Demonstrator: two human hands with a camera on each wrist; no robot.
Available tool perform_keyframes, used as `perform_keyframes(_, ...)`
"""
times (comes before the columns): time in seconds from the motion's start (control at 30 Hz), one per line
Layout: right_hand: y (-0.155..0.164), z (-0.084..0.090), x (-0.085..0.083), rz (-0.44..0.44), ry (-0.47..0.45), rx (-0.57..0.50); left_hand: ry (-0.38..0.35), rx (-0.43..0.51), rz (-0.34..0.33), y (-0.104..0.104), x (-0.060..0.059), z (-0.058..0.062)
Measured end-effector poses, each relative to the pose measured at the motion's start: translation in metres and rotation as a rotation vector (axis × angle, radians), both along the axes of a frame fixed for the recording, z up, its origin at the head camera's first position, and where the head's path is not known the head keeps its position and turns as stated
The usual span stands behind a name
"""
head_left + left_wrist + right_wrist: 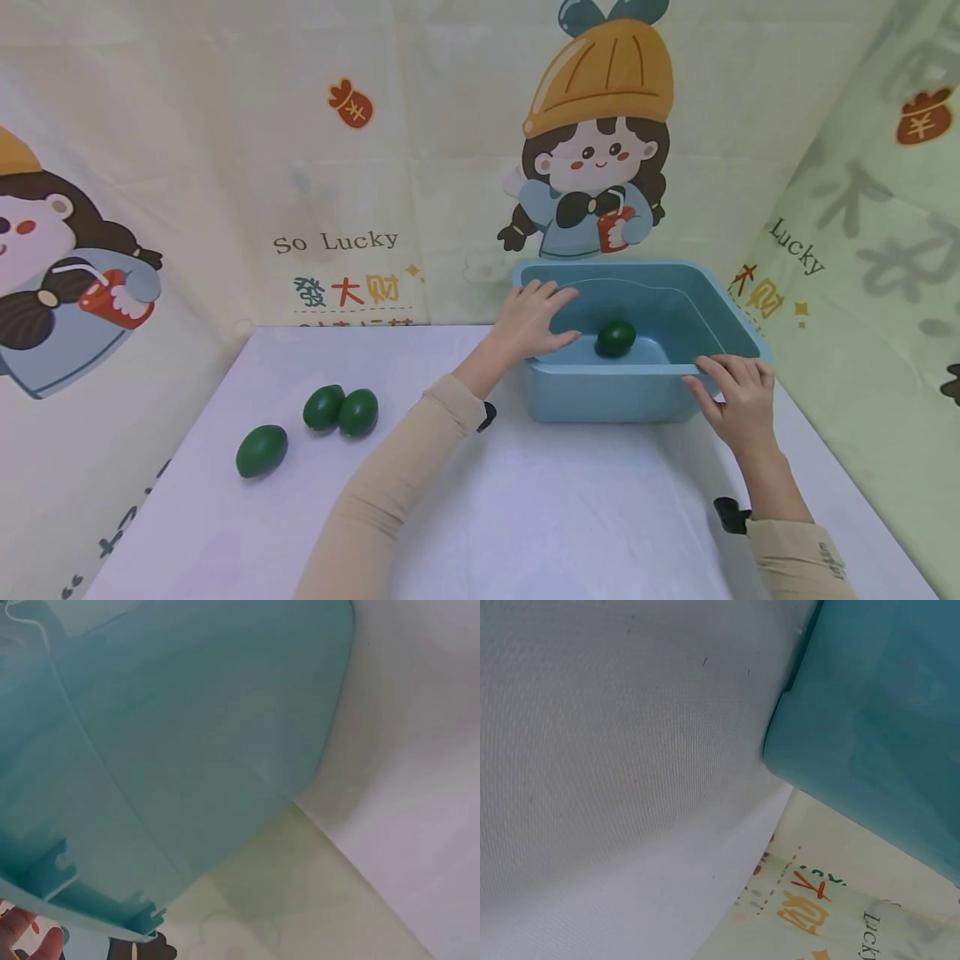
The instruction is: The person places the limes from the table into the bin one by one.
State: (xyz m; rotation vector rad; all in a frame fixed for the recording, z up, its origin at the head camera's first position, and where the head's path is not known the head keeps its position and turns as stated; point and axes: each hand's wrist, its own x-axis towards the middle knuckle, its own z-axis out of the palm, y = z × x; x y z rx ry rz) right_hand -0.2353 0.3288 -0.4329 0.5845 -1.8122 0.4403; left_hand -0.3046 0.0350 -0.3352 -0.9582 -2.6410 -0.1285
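Observation:
A light blue plastic basin [637,268] stands at the back right of the white table [562,500]. Inside it lies one dark green oval fruit [616,337]. My left hand [534,321] lies over the basin's near left corner, fingers hooked across the rim and thumb along the front edge. My right hand [731,387] holds the front rim near the right corner, fingers on top and thumb on the outer wall. The left wrist view shows the basin's outer wall [187,750] and my fingertips [30,937] past the rim. The right wrist view shows only a basin corner [877,712].
Three more green oval fruits lie on the left of the table: one alone [262,450] and two touching [323,407], [358,412]. Cartoon-printed cloth walls close in the back and both sides. White tablecloth [615,750] spreads in front of the basin.

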Motion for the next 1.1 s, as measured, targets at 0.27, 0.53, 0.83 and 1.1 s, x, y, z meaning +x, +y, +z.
perform_keyframes(0.27, 0.001, -0.001, -0.001, -0.002, 0.001, -0.001, 0.012, 0.075, -0.005, -0.011, 0.004, 0.003)
perform_keyframes(0.53, 0.000, -0.001, 0.000, 0.001, 0.003, -0.002, 0.044, 0.130, -0.012, -0.022, 0.009, 0.000)
perform_keyframes(0.83, 0.000, 0.001, 0.001, -0.004, 0.002, 0.003, 0.100, 0.216, -0.035, -0.033, 0.021, -0.002)
perform_keyframes(1.1, -0.001, 0.001, 0.001, -0.004, 0.004, -0.002, 0.113, 0.265, -0.042, -0.042, 0.030, -0.006)
